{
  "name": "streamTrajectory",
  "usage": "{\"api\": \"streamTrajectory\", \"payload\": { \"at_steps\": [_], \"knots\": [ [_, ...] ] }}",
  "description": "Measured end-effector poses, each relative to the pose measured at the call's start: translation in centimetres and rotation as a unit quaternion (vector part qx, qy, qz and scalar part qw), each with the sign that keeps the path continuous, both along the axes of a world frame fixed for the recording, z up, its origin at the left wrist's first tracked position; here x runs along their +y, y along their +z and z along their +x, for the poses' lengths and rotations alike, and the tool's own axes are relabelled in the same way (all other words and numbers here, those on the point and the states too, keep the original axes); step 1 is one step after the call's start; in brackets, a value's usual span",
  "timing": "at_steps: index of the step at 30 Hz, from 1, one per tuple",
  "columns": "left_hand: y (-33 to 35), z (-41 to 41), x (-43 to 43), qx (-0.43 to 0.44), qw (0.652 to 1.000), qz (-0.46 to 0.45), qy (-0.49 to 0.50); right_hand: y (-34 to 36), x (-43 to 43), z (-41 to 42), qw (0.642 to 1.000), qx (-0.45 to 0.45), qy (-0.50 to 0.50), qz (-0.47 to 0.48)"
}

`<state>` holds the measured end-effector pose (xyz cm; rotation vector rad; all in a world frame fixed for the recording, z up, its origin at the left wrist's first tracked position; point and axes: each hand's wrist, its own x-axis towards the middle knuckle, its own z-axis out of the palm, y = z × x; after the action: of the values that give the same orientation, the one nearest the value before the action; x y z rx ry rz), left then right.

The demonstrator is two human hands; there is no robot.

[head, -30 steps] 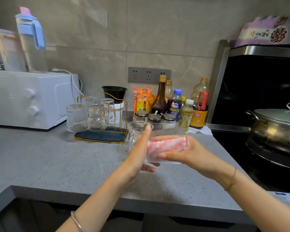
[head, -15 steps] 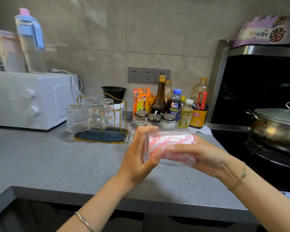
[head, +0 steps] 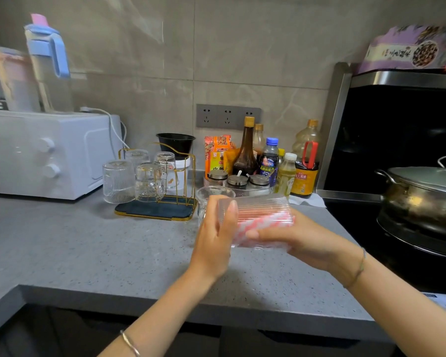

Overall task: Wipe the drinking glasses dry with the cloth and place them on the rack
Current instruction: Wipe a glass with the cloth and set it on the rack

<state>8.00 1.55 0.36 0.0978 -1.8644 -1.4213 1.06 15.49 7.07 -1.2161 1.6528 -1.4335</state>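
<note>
Right grip (head: pixel 301 243): fingers wrapped round the body of a ribbed glass (head: pixel 263 208) and clamped on it. The glass lies on its side in the air above the tabletop (head: pixel 88 248).
Left grip (head: pixel 216 235): set against the mouth end, fingers (head: pixel 231 206) fairly straight. The thumb is hidden and the view is blurred, so I cannot tell whether it pinches anything.
Pink-and-white cloth (head: pixel 265 225): stuffed inside the glass.
Judged step: drying the inside. Racking is not yet done.

Risks:
- A damp ribbed wall turned against a one-handed hold could slip and drop onto the stone.
- Second glass (head: pixel 214 195) stands upright just behind the left grip, so a wide twist could knock it.
- A tightly wadded cloth may drag the glass along when pulled out.

Further out: gold wire rack (head: pixel 155 215) holds upturned glasses, with another ribbed one (head: pixel 118 181) just beside it.

Writing: "Hello" on a racked glass (head: pixel 165 166), the rest unclear. The dark bottle's label (head: pixel 300 176) and the purple box (head: pixel 410 51) carry Chinese characters too blurred to read.
</note>
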Motion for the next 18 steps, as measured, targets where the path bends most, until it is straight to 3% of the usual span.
{"api": "streamTrajectory", "payload": {
  "at_steps": [4,7,10,12,15,18],
  "knots": [
    [-0.3,0.6,-0.3,0.065,0.987,-0.149,0.004,0.2,0.2,-0.4,0.99,-0.138,-0.014,-0.007],
    [-0.2,0.8,-0.3,0.059,0.986,-0.155,-0.026,0.8,0.4,-0.9,0.989,-0.144,-0.015,0.01],
    [-0.1,1.0,-0.4,-0.029,0.993,-0.065,-0.096,1.4,0.6,-1.4,0.991,-0.128,-0.02,0.033],
    [0.3,1.1,-0.7,-0.109,0.973,0.068,-0.19,1.4,0.7,-1.8,0.992,-0.113,-0.024,0.055],
    [1.1,1.0,-1.6,-0.215,0.882,0.262,-0.328,1.2,0.7,-1.9,0.992,-0.057,-0.014,0.111],
    [0.9,0.6,-2.5,-0.276,0.808,0.352,-0.383,1.0,0.6,-1.9,0.99,-0.052,0.001,0.131]
  ]
}}
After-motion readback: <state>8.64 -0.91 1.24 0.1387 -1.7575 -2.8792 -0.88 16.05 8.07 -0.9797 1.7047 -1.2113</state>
